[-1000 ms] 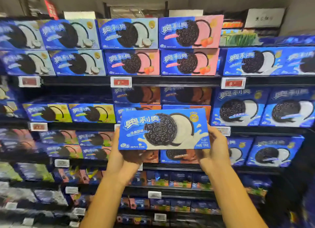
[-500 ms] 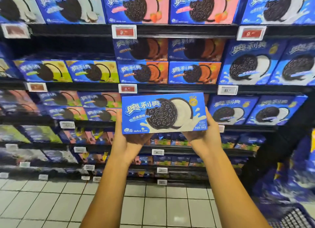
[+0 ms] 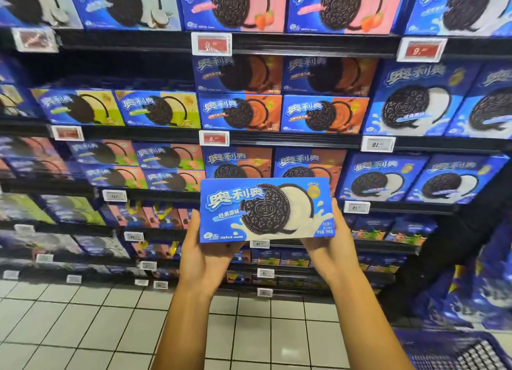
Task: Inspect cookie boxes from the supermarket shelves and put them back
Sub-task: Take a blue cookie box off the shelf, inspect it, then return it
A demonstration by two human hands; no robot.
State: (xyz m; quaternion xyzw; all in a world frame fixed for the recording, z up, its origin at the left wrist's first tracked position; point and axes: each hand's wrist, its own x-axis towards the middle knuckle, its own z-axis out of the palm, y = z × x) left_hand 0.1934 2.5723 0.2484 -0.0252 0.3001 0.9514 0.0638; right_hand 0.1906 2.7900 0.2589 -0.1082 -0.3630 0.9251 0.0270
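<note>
Stocked shelves (image 3: 277, 141) behind held box (image 3: 266, 209)

We have a single head-worn wide-angle view, facing the supermarket shelves (image 3: 277, 142) straight on from close by and tilted down, so the tiled floor (image 3: 83, 328) below the shelves fills the bottom.

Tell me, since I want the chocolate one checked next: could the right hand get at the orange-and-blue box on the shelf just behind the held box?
Probably not yet. The right hand and left hand both grip the held box, which partly covers the orange-and-blue box. Nothing else blocks it.
</note>
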